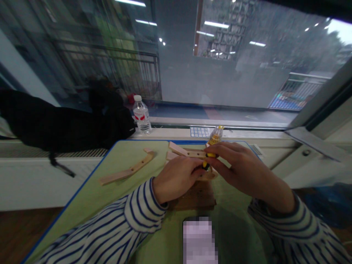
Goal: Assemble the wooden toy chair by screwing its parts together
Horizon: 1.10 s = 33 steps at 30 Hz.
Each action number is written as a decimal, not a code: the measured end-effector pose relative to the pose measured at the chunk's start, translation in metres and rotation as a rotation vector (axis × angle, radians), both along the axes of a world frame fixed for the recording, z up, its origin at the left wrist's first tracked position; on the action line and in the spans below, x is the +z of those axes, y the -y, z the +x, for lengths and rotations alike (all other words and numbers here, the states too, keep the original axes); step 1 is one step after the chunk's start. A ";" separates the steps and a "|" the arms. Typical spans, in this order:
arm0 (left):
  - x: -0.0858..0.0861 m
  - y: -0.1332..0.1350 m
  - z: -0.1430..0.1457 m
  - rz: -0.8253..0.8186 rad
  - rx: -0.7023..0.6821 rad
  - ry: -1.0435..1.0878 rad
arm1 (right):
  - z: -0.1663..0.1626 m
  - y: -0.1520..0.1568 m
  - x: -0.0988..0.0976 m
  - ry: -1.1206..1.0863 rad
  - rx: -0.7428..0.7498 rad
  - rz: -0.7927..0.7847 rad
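Note:
My right hand (242, 165) pinches a screwdriver-like tool (215, 136) at a yellow section below its clear, yellow-marked upper end. The tool leans over a wooden assembly (191, 153), made of pale strips with holes. From the other side my left hand (177, 178) reaches in, fingers closed at the tool's black-and-yellow lower part and against the wood. Its fingertips are partly hidden, so I cannot tell exactly what they grip. Below the hands lies a brown wooden block (196, 196). A separate pale, bent wooden piece (132, 169) rests to the left.
A phone (200, 240) with a blurred-out screen lies at the table's near side. The green tabletop (93, 216) has a blue edge. Along the window ledge stand a water bottle (142, 115) and a black bag (68, 123). A gridded sheet (199, 131) lies behind the tool.

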<state>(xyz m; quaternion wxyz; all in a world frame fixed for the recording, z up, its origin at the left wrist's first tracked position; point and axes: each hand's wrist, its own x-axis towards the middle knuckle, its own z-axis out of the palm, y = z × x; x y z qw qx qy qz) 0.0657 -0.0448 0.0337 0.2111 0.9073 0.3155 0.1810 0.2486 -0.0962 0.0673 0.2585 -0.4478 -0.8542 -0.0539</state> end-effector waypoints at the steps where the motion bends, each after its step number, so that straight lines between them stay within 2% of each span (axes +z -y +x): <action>1: 0.000 0.000 0.000 0.002 -0.005 0.000 | 0.000 0.000 0.000 0.002 -0.004 0.003; 10: 0.001 0.001 0.000 0.011 -0.003 0.012 | 0.001 -0.001 -0.001 -0.006 -0.001 0.016; 17: 0.002 0.001 0.002 -0.023 0.064 0.019 | 0.000 -0.002 -0.001 0.006 -0.006 0.007; 33: 0.000 -0.001 0.000 0.001 0.059 0.017 | -0.003 0.003 0.003 0.005 0.038 -0.014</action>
